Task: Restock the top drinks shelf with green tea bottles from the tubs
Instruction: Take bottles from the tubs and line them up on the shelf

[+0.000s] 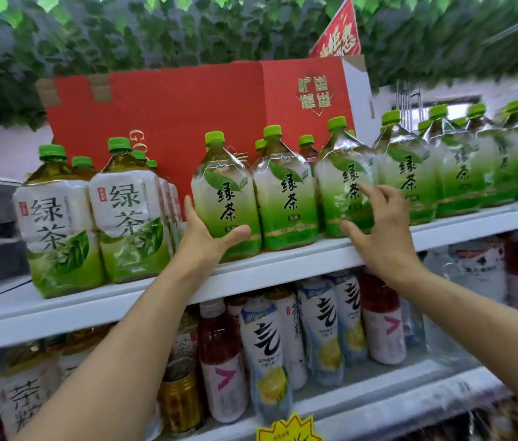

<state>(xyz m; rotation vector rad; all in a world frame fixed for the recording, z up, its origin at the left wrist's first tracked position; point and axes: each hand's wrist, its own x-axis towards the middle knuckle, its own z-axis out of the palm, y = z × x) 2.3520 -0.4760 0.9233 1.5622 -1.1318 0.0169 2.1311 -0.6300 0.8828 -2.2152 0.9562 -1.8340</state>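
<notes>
From where I watch, the top shelf (283, 265) already carries a near-unbroken front row of green tea bottles (405, 173) before a red carton (171, 103), so I judge the restock well advanced. No tubs are in view, so I cannot tell how many bottles are left. My left hand (210, 233) grips the base of one bottle (224, 198) standing at the shelf's front edge, seemingly seating it. My right hand (378, 230) hovers spread and empty, fingers against a neighbouring bottle (345, 186).
</notes>
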